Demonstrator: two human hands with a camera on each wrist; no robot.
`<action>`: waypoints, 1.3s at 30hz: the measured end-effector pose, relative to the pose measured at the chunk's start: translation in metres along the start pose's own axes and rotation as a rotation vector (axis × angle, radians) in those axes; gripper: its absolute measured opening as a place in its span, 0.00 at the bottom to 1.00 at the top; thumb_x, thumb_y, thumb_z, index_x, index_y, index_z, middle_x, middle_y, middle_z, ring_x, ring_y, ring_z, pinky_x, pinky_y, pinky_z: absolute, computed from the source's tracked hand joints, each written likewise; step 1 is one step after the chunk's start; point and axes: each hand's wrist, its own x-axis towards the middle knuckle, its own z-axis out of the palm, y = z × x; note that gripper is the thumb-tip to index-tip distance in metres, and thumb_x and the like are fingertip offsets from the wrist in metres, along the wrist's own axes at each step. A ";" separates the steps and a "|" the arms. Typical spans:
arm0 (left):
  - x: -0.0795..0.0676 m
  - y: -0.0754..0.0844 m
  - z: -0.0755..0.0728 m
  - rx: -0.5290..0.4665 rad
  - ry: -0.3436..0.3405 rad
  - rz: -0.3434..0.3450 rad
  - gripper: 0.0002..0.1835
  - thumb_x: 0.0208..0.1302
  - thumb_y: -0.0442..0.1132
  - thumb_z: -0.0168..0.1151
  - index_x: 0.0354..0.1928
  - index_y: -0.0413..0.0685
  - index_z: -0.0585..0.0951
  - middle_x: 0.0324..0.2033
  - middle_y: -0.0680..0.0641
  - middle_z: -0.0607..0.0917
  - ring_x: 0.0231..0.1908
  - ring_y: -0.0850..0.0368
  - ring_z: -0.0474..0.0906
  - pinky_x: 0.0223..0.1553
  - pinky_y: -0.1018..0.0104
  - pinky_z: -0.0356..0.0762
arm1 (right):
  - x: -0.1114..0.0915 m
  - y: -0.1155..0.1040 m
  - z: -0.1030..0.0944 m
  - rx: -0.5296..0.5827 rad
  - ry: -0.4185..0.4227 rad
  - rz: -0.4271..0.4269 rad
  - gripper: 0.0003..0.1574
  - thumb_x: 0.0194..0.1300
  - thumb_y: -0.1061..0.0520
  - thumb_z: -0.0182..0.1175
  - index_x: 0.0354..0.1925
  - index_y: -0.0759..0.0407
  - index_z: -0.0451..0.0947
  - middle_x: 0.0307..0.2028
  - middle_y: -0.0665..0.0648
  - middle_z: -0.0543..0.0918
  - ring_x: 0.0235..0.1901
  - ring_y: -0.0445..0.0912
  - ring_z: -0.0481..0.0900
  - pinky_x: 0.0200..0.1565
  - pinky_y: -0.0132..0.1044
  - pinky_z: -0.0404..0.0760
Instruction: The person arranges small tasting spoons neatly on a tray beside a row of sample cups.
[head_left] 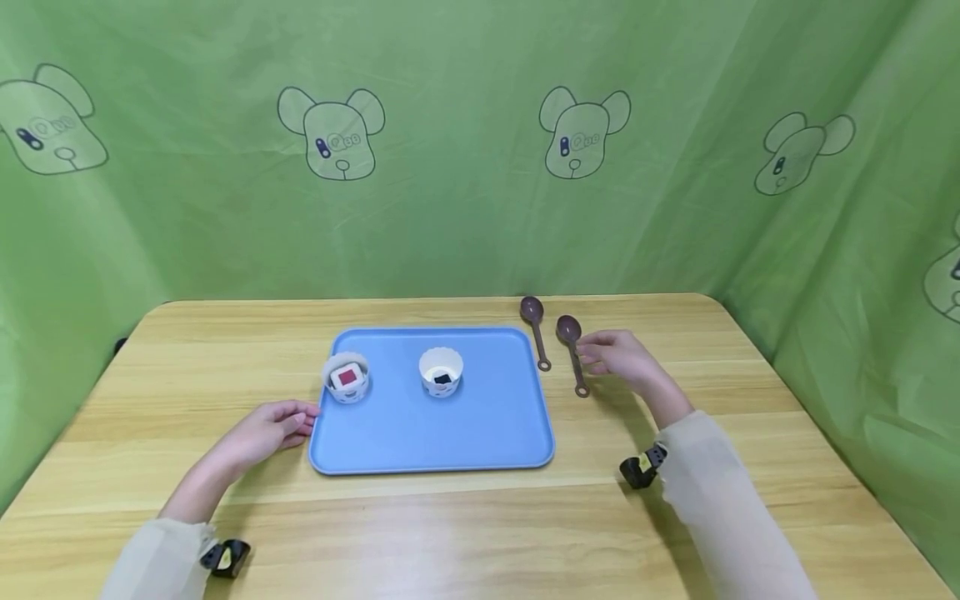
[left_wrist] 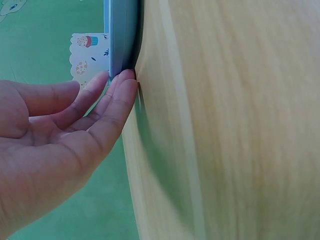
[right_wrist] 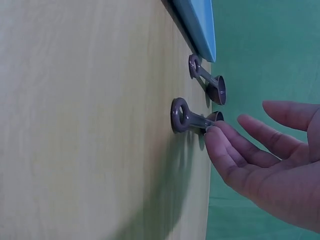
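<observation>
My left hand (head_left: 266, 432) is at the left edge of the blue tray (head_left: 480, 425), its fingers relaxed and the fingertips right at the rim. In the left wrist view the fingertips (left_wrist: 126, 80) lie against the tray's underside edge, near a printed paper cup (left_wrist: 90, 55). My right hand (head_left: 621, 358) is beside the nearer brown spoon (head_left: 575, 362), thumb apart from the fingers. The right wrist view has its fingertips (right_wrist: 212, 136) at the handle of that spoon (right_wrist: 197, 121). A second brown spoon (head_left: 537, 333) lies between it and the tray.
On the tray's left side a scalloped paper cup (head_left: 351, 397) holds a white block with a red square (head_left: 347, 377). Another cup (head_left: 441, 360) at mid-tray has a small dark-marked thing (head_left: 442, 379) inside. A green curtain (head_left: 465, 233) hangs behind the wooden table (head_left: 420, 533).
</observation>
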 end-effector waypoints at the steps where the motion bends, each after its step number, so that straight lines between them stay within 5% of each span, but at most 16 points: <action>1: 0.000 0.000 0.000 -0.003 0.000 0.001 0.17 0.69 0.26 0.34 0.54 0.17 0.63 0.44 0.31 0.74 0.46 0.46 0.74 0.50 0.57 0.74 | 0.001 0.000 0.001 0.007 0.001 0.001 0.25 0.67 0.62 0.47 0.57 0.79 0.61 0.52 0.76 0.69 0.50 0.64 0.70 0.52 0.48 0.74; 18: 0.000 0.000 0.000 -0.023 -0.001 -0.010 0.17 0.69 0.25 0.34 0.54 0.16 0.63 0.45 0.31 0.74 0.45 0.50 0.74 0.50 0.59 0.75 | 0.010 0.011 -0.001 0.026 0.041 0.090 0.23 0.68 0.62 0.46 0.56 0.78 0.64 0.52 0.75 0.69 0.48 0.60 0.71 0.52 0.47 0.73; 27: -0.001 -0.001 -0.001 -0.039 -0.011 -0.008 0.17 0.70 0.26 0.34 0.54 0.17 0.63 0.46 0.31 0.73 0.46 0.49 0.73 0.51 0.58 0.74 | 0.016 0.012 0.003 0.174 -0.012 0.096 0.23 0.66 0.66 0.46 0.55 0.82 0.61 0.42 0.68 0.74 0.37 0.48 0.74 0.49 0.42 0.77; 39: -0.001 0.001 -0.001 -0.042 -0.013 -0.014 0.18 0.69 0.26 0.34 0.54 0.17 0.63 0.46 0.32 0.73 0.47 0.49 0.73 0.51 0.60 0.74 | 0.019 0.011 0.005 0.148 0.000 0.127 0.20 0.66 0.67 0.46 0.53 0.81 0.65 0.41 0.65 0.74 0.37 0.49 0.73 0.48 0.42 0.77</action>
